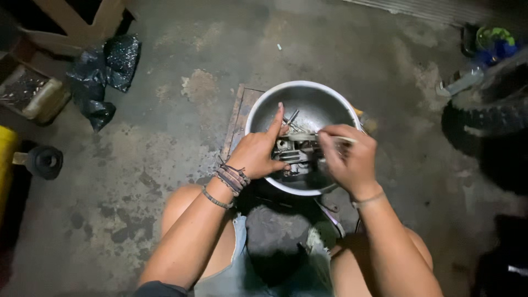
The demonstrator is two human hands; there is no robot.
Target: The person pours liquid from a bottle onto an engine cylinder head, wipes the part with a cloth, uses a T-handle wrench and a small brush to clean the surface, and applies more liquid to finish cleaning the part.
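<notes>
A round metal basin [308, 93] sits on a wooden board on the concrete floor in front of me. Over it my left hand [258, 151] grips a grey metal engine part [294, 153], with the index finger stretched up along it. My right hand [346, 157] is closed around a thin light-coloured tool, perhaps a brush [335, 138], whose tip rests on the top of the part. Small metal pieces lie inside the basin behind the part. Cord bracelets ring my left wrist, a thin band my right.
A tyre [489, 118] lies at the right edge, with a bottle and small containers behind it. A black plastic bag [104, 74], a pale jerrycan [33, 93] and a black round part [45, 162] lie at the left. My knees frame the bottom.
</notes>
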